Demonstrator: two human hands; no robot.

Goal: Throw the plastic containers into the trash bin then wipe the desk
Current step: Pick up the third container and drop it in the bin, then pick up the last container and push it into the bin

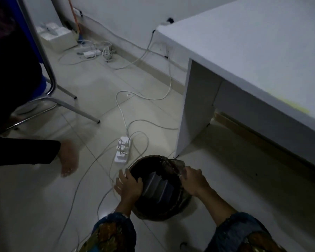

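Clearly the plastic containers [156, 186] are stacked inside the trash bin [153, 216], which is set on the floor at six o'clock, well apart from the bench [253, 51] at two o'clock. The bin's nine o'clock rim is gripped by the left hand [129, 184], fingers curled over it. The dark liner [173, 163] is pinched at the rim's two o'clock by the right hand [193, 180]. The liner is best drawn evenly while the bin is steadied, so that the power strip [122, 150] just beside it is not knocked.
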